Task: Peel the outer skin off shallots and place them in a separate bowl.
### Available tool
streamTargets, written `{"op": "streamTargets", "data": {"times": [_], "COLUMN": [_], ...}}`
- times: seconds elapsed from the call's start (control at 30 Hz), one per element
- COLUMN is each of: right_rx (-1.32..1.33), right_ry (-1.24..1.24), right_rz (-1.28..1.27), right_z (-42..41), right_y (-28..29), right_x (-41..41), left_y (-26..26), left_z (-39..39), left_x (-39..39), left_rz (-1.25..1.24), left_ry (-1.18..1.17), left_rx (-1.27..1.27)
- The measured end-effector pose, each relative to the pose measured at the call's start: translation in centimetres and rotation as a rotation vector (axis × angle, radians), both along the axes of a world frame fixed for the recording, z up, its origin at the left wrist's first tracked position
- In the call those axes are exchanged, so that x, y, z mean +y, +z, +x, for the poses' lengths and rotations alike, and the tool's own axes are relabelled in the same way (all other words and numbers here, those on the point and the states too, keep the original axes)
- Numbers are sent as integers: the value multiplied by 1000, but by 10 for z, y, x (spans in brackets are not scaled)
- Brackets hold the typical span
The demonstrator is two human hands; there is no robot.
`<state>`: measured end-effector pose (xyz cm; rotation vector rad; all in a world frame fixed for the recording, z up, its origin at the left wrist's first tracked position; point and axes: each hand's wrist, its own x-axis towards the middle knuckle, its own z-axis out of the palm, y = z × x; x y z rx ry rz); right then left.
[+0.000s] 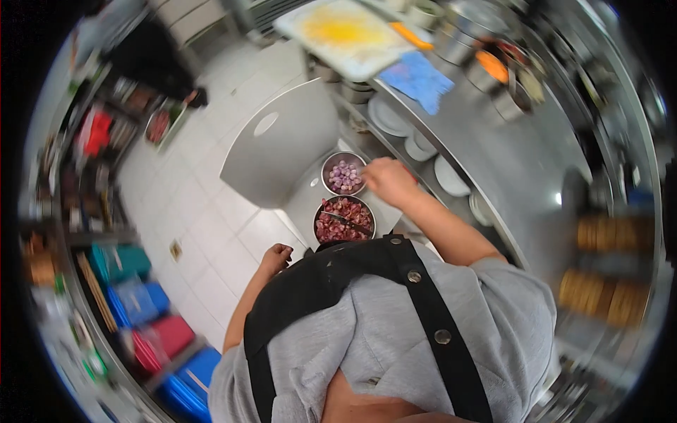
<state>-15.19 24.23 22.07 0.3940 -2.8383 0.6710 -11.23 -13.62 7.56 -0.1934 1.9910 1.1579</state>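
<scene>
A steel bowl of peeled shallots (345,176) sits on the seat of a grey plastic chair (285,137). Nearer to me, touching it, stands a second bowl full of reddish-purple shallots or their skins (338,224). Across its contents lies a knife with a dark handle (351,224). My right hand (389,181) hovers at the right rim of the peeled-shallot bowl, fingers bent and blurred; whether it holds anything is hidden. A small red thing shows just behind it. My left hand (277,259) hangs beside my black apron, fingers curled, its grip unclear.
On my right runs a steel counter (508,174) with a blue cloth (418,79), a yellow-stained cutting board (344,37) and pots; white plates (389,113) fill its undershelf. Left stand shelves with coloured packages (161,341). Another person (143,53) is at the far left, near a crate (164,127).
</scene>
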Motion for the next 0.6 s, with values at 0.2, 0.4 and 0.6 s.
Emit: {"op": "streamTargets", "data": {"times": [0.2, 0.4, 0.6], "right_rx": [266, 249, 220], "right_ry": [-124, -190, -194], "right_rz": [-28, 141, 150], "right_z": [-65, -75, -77], "right_y": [20, 1, -6], "right_x": [138, 191, 193], "left_y": [-1, -57, -104], "left_z": [58, 93, 108], "left_x": [70, 96, 99], "left_rz": [-30, -75, -6], "left_ry": [124, 161, 198], "left_rx": [-107, -284, -425]}}
